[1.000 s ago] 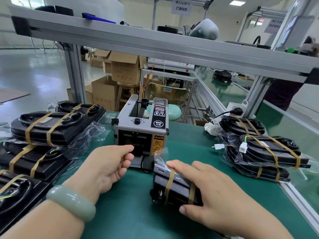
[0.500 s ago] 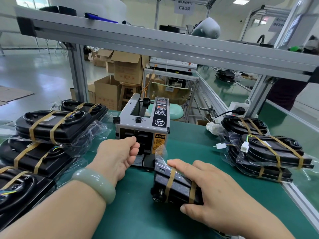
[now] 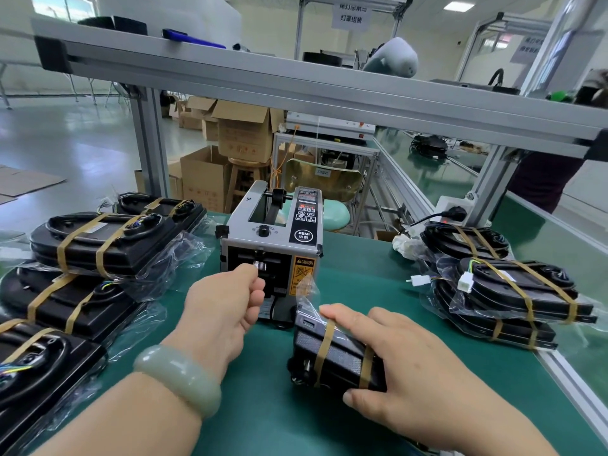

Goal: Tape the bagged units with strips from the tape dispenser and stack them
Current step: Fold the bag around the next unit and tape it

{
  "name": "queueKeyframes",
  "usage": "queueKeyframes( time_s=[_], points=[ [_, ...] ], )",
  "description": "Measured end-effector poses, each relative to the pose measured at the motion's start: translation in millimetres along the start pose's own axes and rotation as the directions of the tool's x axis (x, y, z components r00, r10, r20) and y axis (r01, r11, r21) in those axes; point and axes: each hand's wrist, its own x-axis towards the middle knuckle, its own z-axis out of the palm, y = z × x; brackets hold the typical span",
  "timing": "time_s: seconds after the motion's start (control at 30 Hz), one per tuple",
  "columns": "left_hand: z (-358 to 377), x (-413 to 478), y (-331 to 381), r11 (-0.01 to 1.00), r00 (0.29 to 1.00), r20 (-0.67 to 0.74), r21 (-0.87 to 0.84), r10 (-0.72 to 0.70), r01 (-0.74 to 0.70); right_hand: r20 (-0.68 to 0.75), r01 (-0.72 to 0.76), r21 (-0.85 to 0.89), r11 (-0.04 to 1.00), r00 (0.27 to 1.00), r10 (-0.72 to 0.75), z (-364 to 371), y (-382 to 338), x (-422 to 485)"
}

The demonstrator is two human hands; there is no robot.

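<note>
A grey tape dispenser (image 3: 273,235) stands at the middle of the green table (image 3: 362,278). My left hand (image 3: 227,304) reaches its front slot, fingers pinched together at the outlet; any tape strip there is too small to make out. My right hand (image 3: 404,353) lies on a small black bagged unit (image 3: 332,353) with two brown tape bands, holding it down just in front of the dispenser. Taped bagged units are stacked at the left (image 3: 98,241) and at the right (image 3: 513,291).
An aluminium frame beam (image 3: 296,90) crosses overhead, with posts at left (image 3: 148,143) and right (image 3: 493,182). A power socket with a black plug (image 3: 454,213) sits at the back right. The table's metal edge (image 3: 572,386) runs along the right. Cardboard boxes (image 3: 243,133) stand behind.
My left hand has moved forward from the table to the dispenser's front slot and pinched its fingers there. My right hand has stayed on the small unit.
</note>
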Motion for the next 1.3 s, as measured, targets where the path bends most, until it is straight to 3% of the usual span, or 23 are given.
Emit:
queueKeyframes(
  time_s=[0.1,0.2,0.4,1.3],
  points=[
    [-16,-25,1,1.000,0.976,0.218,-0.026,-0.007,0.013,-0.016,0.003,-0.006,1.000,1.000,-0.003,3,-2,-1],
    [-29,-45,-7,0.998,0.948,0.312,0.019,0.057,-0.066,-0.034,0.000,-0.013,1.000,0.999,0.000,6,-6,-3],
    [-31,-61,-40,0.969,0.943,0.256,0.064,0.214,-0.237,-0.054,-0.040,-0.025,0.999,0.998,0.038,10,-13,-5],
    [-19,-70,-45,0.969,0.962,0.184,0.103,0.203,-0.224,-0.100,-0.087,-0.081,0.993,0.992,0.079,17,-26,-6]
  ],
)
